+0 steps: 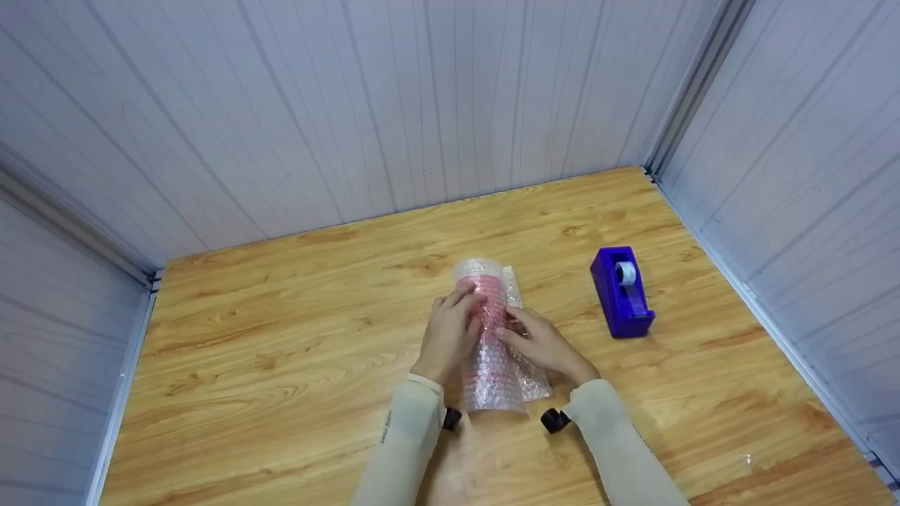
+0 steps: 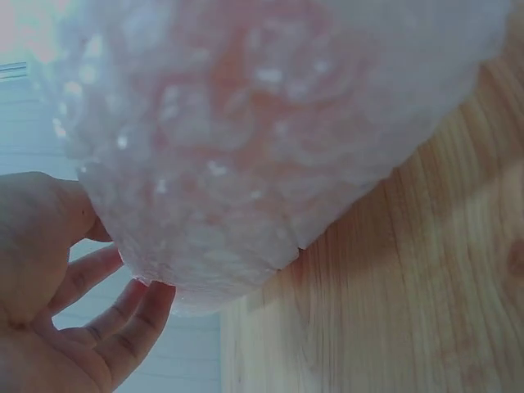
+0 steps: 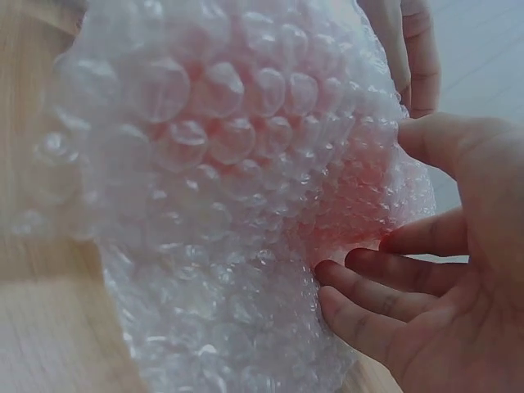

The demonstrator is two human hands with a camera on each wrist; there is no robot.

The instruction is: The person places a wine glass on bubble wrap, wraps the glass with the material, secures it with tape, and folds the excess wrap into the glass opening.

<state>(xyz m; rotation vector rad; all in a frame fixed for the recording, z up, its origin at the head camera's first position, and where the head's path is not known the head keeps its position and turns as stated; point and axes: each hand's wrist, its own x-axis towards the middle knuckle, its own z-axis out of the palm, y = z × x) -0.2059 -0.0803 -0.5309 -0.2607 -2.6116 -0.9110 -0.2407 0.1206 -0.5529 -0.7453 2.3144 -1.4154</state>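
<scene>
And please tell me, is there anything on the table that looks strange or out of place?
Only one small thing: a tiny shiny scrap lies alone on the table, at the head view's lower right, apart from the bubble wrap. It is too small to identify. I see no spill or damage.

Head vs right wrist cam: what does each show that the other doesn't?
Head only: the blue tape dispenser and both pale sleeves.

Right wrist only: individual bubbles large and distinct, and all five digits of the right hand clearly told apart.

Both: the bubble-wrapped roll with pink showing through, the right hand touching it, the left hand (only some fingers in the wrist view), and the wooden tabletop.
</scene>
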